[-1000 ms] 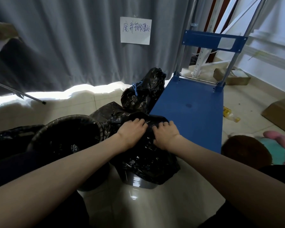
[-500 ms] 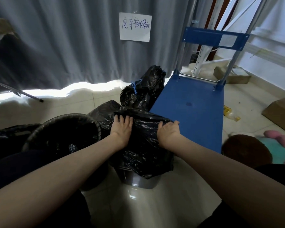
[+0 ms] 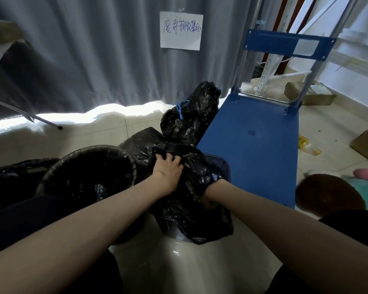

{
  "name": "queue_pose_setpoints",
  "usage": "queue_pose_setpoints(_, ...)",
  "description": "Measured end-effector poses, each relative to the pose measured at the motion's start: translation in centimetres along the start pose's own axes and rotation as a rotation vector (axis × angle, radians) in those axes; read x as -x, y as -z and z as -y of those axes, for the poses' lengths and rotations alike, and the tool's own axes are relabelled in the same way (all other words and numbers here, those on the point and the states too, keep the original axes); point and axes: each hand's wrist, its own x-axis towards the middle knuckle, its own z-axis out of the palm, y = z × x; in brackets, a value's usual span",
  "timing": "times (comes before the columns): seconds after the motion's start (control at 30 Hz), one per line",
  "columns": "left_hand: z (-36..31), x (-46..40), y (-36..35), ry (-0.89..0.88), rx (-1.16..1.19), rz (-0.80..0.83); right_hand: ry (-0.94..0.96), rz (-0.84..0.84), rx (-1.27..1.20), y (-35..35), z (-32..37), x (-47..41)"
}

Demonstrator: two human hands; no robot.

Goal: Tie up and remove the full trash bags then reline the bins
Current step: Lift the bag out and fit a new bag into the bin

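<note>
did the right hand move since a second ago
Yes. It was on top of the black bag beside the left hand; now the right hand has gone down into the bag's folds, nearer the camera, away from the blue cart.

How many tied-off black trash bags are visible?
1: the tied bag with a blue tie sits behind the bins, left of the blue cart. More may be hidden behind it.

Left hand [image 3: 168,172] with fingers [image 3: 165,159] curled; right hand hidden past the wrist.
</note>
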Motion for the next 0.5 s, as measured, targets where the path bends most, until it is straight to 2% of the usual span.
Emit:
queue_pose_setpoints(0.1, 0.3, 0.1, 0.1, 0.004, -0.012, -0.059, -0.026, -0.051, 0.007, 0.9, 0.3, 0.1)
queue_pose_setpoints(0.3, 0.8, -0.4, 0.8, 0.066, 0.057, -0.194, -0.185, -0.56, -0.297, 1.8, -0.9, -1.0)
queue_pose_setpoints(0.4, 0.5, -0.5, 1.2, 0.068, 0.059, -0.234, -0.314, -0.693, -0.212, 1.4, -1.5, -1.0)
queue_pose_setpoints(0.5, 0.1, -0.7, 1.5, 0.056, 0.072, -0.23, -0.343, -0.776, -0.135, 0.6, -2.4, -0.8)
